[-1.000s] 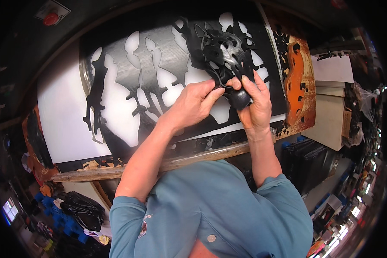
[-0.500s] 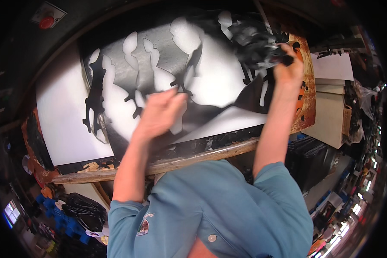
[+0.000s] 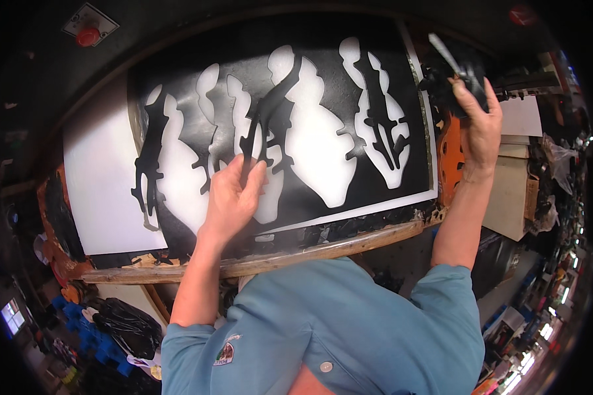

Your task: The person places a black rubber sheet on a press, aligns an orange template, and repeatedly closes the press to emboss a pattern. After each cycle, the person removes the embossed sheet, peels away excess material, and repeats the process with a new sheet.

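A black sheet (image 3: 323, 29) with several long, wavy-edged holes lies on a white board (image 3: 95, 191), which shows through the holes. My left hand (image 3: 236, 191) is closed, thumb and fingers pinching the lower end of a narrow black cut strip (image 3: 270, 99) that slants up over the sheet. Beyond the sheet's right edge, my right hand (image 3: 479, 131) grips a bundle of black cut-out pieces (image 3: 464, 82), partly blurred against the dark background. One forked black piece (image 3: 149, 151) lies at the sheet's left edge, and another forked piece (image 3: 379, 112) shows within the rightmost hole.
A worn wooden rail (image 3: 323, 253) runs along the near edge, with black scraps behind it. A dark machine beam with a red button (image 3: 87, 36) spans the far side. An orange perforated plate (image 3: 450, 155) and stacked pale boards (image 3: 507, 178) stand at the right.
My right hand has moved right, off the sheet, with the black pieces. The sheet lies flatter. My left hand has shifted slightly, and the black strip now rises clearly from it.
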The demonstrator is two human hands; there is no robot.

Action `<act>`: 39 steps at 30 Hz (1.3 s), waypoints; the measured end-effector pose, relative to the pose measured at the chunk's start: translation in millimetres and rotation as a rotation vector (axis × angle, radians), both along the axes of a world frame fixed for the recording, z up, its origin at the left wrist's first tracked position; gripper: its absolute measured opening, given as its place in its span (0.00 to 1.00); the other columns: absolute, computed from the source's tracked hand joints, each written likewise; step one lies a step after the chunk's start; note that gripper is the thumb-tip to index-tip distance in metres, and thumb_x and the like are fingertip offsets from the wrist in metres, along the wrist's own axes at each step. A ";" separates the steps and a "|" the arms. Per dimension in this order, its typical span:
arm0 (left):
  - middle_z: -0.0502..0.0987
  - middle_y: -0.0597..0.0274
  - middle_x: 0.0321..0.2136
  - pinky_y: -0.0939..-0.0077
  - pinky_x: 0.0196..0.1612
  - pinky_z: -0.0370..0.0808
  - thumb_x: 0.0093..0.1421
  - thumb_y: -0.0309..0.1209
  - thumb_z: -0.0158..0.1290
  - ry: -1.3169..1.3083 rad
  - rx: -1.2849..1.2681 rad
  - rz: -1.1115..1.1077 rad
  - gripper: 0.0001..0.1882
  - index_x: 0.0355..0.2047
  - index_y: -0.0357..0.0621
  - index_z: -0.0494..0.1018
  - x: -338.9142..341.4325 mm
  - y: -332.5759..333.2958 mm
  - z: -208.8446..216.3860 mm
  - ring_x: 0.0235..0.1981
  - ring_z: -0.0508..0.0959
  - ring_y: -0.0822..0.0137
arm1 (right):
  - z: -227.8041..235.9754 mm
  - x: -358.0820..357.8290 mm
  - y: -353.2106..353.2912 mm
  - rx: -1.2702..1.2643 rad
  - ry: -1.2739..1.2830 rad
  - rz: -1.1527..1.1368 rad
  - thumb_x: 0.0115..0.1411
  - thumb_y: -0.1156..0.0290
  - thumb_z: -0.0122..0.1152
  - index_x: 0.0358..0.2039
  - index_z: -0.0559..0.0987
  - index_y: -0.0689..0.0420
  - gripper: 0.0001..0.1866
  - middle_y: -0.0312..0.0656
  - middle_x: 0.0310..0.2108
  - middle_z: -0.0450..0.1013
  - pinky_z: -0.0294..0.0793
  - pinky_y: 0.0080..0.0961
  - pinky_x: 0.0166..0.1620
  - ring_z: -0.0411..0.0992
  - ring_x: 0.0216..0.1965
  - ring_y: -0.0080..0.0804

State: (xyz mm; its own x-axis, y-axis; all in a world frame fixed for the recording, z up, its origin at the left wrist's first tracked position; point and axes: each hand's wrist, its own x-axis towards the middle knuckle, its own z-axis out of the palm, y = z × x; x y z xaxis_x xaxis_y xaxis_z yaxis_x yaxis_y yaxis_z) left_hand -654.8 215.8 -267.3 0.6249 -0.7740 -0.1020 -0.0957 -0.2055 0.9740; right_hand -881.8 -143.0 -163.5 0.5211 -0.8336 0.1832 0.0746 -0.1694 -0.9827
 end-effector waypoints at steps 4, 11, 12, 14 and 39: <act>0.82 0.62 0.33 0.80 0.35 0.77 0.75 0.29 0.55 0.031 0.039 0.096 0.09 0.49 0.34 0.75 -12.6 12.2 14.1 0.31 0.78 0.76 | 32.6 10.5 41.9 -0.118 0.046 -0.026 0.68 0.77 0.69 0.56 0.81 0.67 0.17 0.44 0.47 0.85 0.80 0.21 0.54 0.83 0.46 0.26; 0.78 0.47 0.54 0.74 0.44 0.81 0.69 0.21 0.57 -0.344 -0.042 0.223 0.23 0.64 0.34 0.71 -30.7 31.0 23.1 0.47 0.82 0.63 | 1.8 39.6 92.9 -0.211 0.564 0.179 0.70 0.77 0.61 0.59 0.80 0.67 0.18 0.46 0.44 0.86 0.81 0.22 0.49 0.83 0.44 0.27; 0.75 0.44 0.60 0.72 0.46 0.81 0.68 0.19 0.57 -0.438 -0.021 0.212 0.21 0.61 0.34 0.74 -33.2 34.1 28.1 0.51 0.81 0.59 | -5.7 39.3 103.4 -0.296 0.546 0.272 0.69 0.77 0.60 0.60 0.79 0.67 0.20 0.46 0.43 0.86 0.81 0.22 0.48 0.83 0.42 0.27; 0.76 0.45 0.59 0.72 0.48 0.80 0.68 0.20 0.56 -0.350 -0.100 0.223 0.19 0.60 0.34 0.75 -42.8 34.3 39.0 0.50 0.81 0.60 | -13.2 37.3 120.4 -0.270 0.495 0.301 0.69 0.79 0.59 0.63 0.77 0.68 0.23 0.47 0.42 0.86 0.81 0.22 0.45 0.83 0.39 0.27; 0.85 0.43 0.49 0.68 0.54 0.82 0.80 0.37 0.45 0.786 0.002 0.188 0.23 0.60 0.27 0.72 -48.5 100.2 75.2 0.49 0.84 0.64 | -55.3 36.8 195.0 -0.359 0.161 0.395 0.61 0.83 0.68 0.40 0.84 0.67 0.07 0.48 0.36 0.82 0.81 0.28 0.39 0.81 0.34 0.37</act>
